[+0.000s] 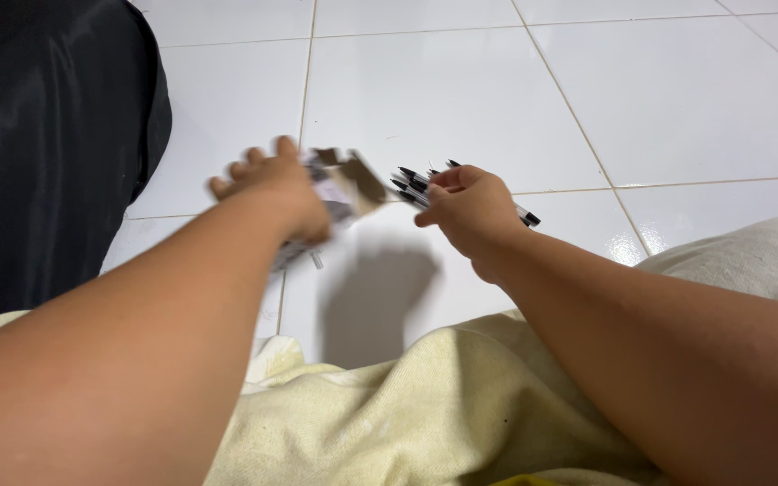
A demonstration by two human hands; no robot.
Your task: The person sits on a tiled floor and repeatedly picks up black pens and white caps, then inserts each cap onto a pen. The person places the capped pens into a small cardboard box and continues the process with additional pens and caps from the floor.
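My left hand [272, 191] grips a small open cardboard box [346, 184], blurred by motion, with its open flap turned toward the right. My right hand [470, 209] is closed around a bundle of several black-capped pens [414, 181]; their tips stick out to the left of my fingers, and one end pokes out on the right. The pen tips are just right of the box's open end, a short gap away. Both hands hover above a white tiled floor [443, 90].
A pale yellow cloth [407, 405] covers my lap in the foreground. A large black fabric mass [47, 135] fills the left side. The hands cast a shadow [375, 297] on the tile below.
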